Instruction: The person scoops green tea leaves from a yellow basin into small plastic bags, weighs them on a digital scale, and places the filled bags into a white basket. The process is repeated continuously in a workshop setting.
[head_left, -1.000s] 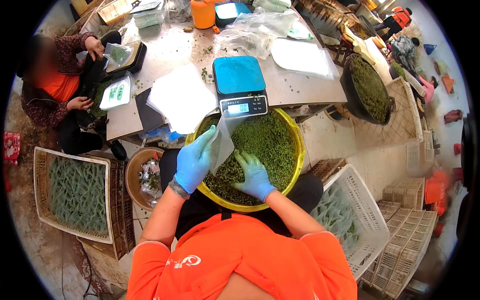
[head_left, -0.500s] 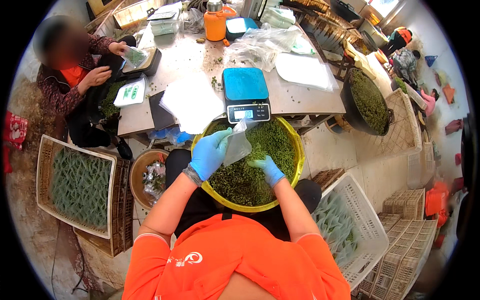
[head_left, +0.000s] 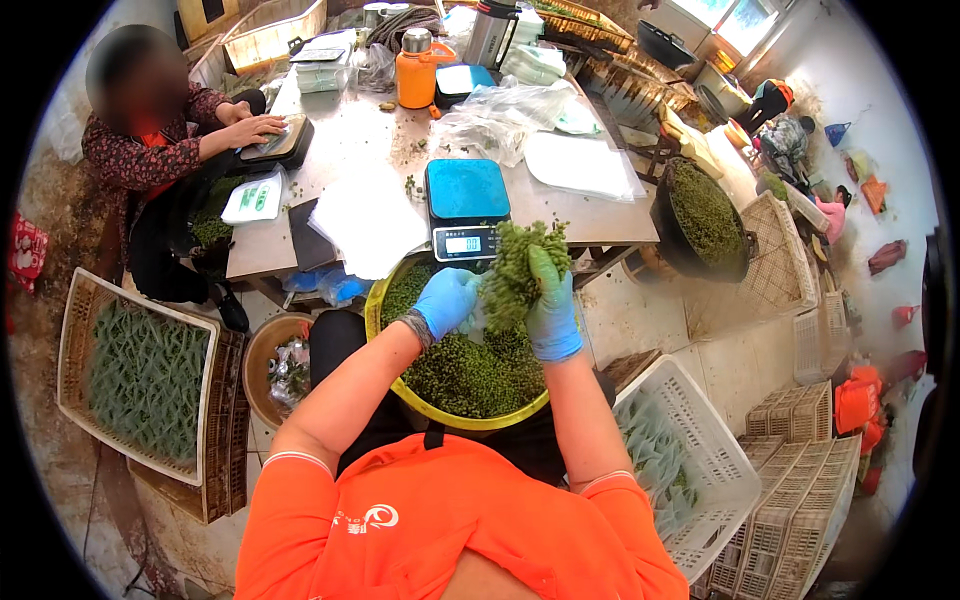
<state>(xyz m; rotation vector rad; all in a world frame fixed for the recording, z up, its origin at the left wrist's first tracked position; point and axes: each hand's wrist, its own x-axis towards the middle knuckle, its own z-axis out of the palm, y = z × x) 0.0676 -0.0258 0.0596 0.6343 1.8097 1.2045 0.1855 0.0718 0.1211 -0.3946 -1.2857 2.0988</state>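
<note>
My right hand (head_left: 552, 318), in a blue glove, is closed round a big clump of small green sprouts (head_left: 512, 275) and holds it above the yellow-rimmed tub (head_left: 480, 423). Loose sprouts (head_left: 465, 380) of the same kind fill the tub between my legs. To the left of the clump, my left hand (head_left: 445, 302), also gloved in blue, is closed on a clear plastic bag (head_left: 468, 322). Most of that bag is hidden behind the hand and the greens. Just beyond my hands, a digital scale with a blue top (head_left: 467, 190) stands at the table's near edge.
White sheets (head_left: 368, 228) and more plastic bags (head_left: 510, 115) lie on the table (head_left: 385, 125), near an orange flask (head_left: 415, 75). Crates of filled bags stand left (head_left: 205, 400) and right (head_left: 715, 450). A co-worker (head_left: 150, 150) sits at left. A black tub of greens (head_left: 705, 215) stands right.
My right hand has come up out of the tub with a clump of sprouts. My left hand, with the bag, has moved slightly lower and right. The co-worker's hands have come down onto their scale.
</note>
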